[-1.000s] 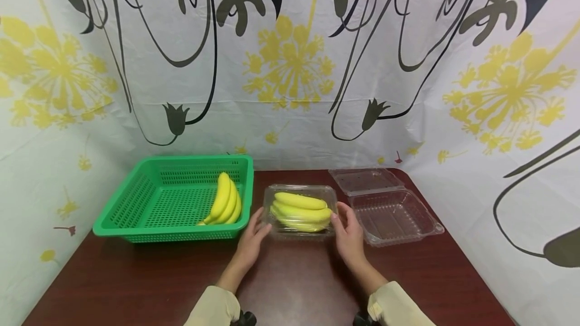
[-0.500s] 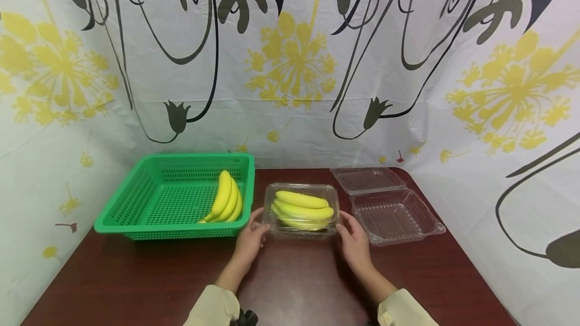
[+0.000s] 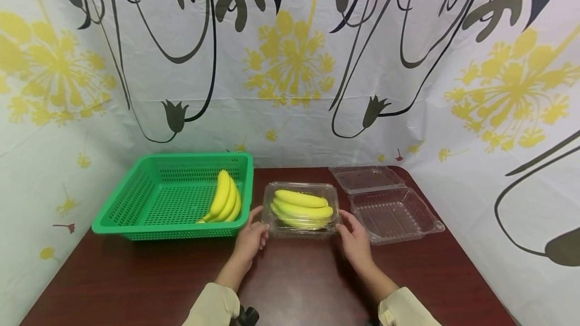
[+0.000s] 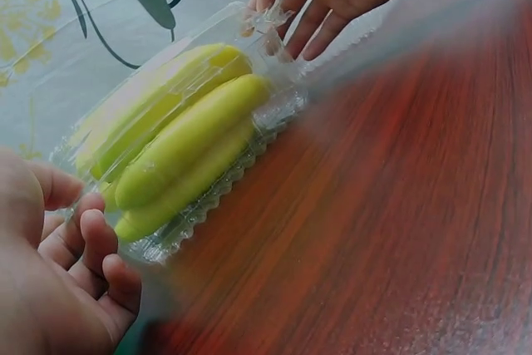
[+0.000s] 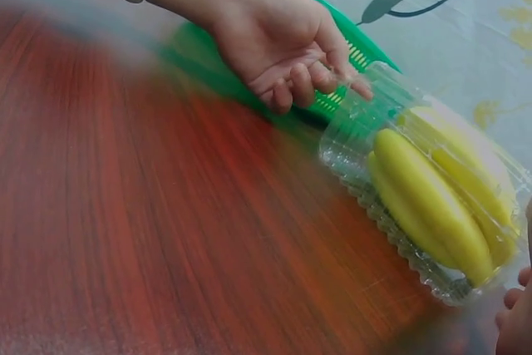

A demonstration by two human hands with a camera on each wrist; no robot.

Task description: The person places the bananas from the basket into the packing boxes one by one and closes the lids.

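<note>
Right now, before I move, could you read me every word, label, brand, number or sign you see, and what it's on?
None: no text is readable in any view.
Clear container around the bananas: no label visible; any tiny moulded marks are too small to read.
Open clear container: same.
Green basket: no lettering visible.
Backdrop cloth: printed plants only.

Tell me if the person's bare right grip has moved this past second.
Yes, slightly: in the head view, the right grip has shifted nearer the person and a little rightward against the open, clear plastic container.
</note>
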